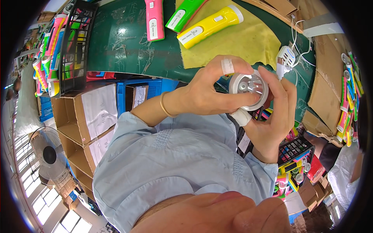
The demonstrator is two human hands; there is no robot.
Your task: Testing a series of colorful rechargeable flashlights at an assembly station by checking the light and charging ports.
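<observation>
Between my two hands is a flashlight (254, 82), its round lens end turned up, with a pale rim and shiny reflector. My left hand (204, 87) grips it from the left, one finger wrapped in white tape and the thumb across the lens. Curled around the far and right side of the rim is my right hand (278, 116), its thumb also taped. Most of the flashlight's body is hidden; a bit of blue shows behind the rim. Beyond my hands, a yellow flashlight (210, 26) and a green flashlight (182, 17) lie on a yellow cloth (248, 46), beside a pink flashlight (155, 23).
A green tabletop (120, 42) carries scraps of tape. A white power adapter (285, 60) with cables sits at the right. Black crates (74, 50) of colourful flashlights stand left and lower right. Cardboard compartments (70, 116) and a fan (49, 154) are at left.
</observation>
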